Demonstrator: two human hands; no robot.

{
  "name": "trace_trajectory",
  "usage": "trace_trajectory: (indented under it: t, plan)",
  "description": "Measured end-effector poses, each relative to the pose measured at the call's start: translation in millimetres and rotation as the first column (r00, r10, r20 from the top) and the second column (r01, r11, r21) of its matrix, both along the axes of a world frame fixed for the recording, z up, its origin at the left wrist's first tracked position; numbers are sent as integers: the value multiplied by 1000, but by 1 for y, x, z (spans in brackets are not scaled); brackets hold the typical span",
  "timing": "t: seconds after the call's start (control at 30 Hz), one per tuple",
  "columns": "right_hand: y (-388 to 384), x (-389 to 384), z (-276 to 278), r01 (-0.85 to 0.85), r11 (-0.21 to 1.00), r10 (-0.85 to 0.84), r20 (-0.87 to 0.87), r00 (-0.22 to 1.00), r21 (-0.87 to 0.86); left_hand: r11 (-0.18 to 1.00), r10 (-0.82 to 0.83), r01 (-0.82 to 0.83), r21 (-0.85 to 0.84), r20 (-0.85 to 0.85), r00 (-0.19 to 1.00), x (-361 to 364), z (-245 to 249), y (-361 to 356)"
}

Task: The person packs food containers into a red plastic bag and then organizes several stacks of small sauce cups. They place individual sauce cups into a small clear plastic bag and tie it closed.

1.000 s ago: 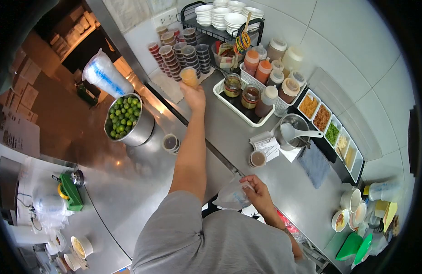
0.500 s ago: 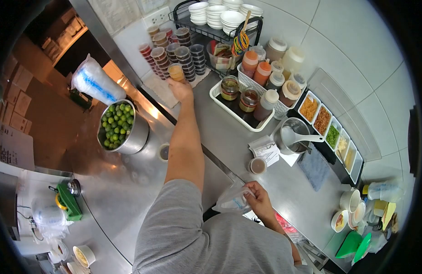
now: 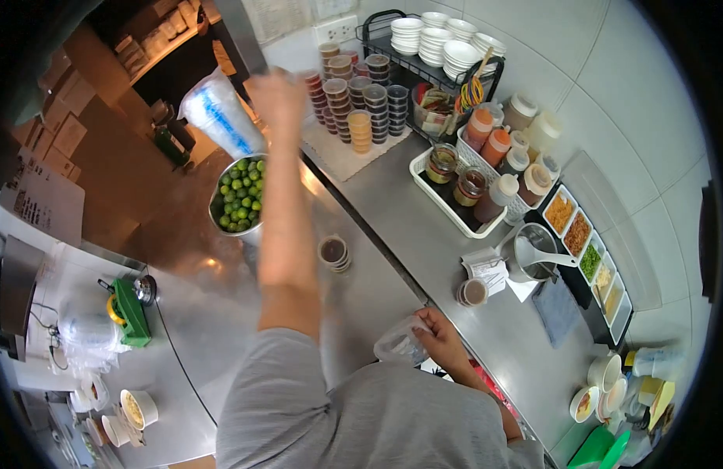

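Observation:
My left hand [image 3: 279,98] is reaching far forward and is smeared by motion. It is beside a long clear plastic sleeve with blue print [image 3: 221,113], and its fingers do not show clearly. To its right stands a stack of lidded cups of tan sauce [image 3: 360,131], in front of stacks of darker sauce cups [image 3: 375,105]. Near my body, my right hand [image 3: 440,334] pinches the edge of a clear plastic bag [image 3: 400,341]. Some dark sauce cups [image 3: 334,252] stand on the steel counter beneath my left arm, and a brownish cup [image 3: 472,292] sits right of the counter seam.
A metal pot of green limes [image 3: 217,207] is partly behind my left arm. Right of the cups are a white tray of jars [image 3: 424,184], sauce bottles [image 3: 496,144], a steel pot with a white ladle [image 3: 526,234] and topping containers [image 3: 578,230]. A rack [image 3: 369,35] holds white bowls.
My left hand has left the tan sauce cups and swung left toward the plastic sleeve. My right hand keeps hold of the bag. The whole view has shifted.

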State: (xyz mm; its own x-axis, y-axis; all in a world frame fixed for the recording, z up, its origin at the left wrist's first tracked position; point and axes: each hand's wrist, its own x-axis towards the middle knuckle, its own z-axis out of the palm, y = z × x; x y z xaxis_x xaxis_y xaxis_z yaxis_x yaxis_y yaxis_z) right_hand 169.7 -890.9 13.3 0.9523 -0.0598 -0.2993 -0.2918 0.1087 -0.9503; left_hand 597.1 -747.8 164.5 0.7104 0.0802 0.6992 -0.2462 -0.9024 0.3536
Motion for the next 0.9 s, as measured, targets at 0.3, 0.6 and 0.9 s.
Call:
trace_trajectory:
  t: [0.3, 0.6, 0.9]
  plan:
    - [21, 13, 1, -30, 1000, 30, -40, 999, -6, 992, 63, -15, 125, -394, 917, 107, 16, 161]
    - [37, 30, 8, -21, 994, 13, -84, 996, -103, 948, -297, 312, 67, -171, 939, 90, 31, 94]
    - [37, 26, 0, 43, 999, -47, -120, 992, -34, 905, -418, 426, 8, -172, 892, 120, 28, 42]
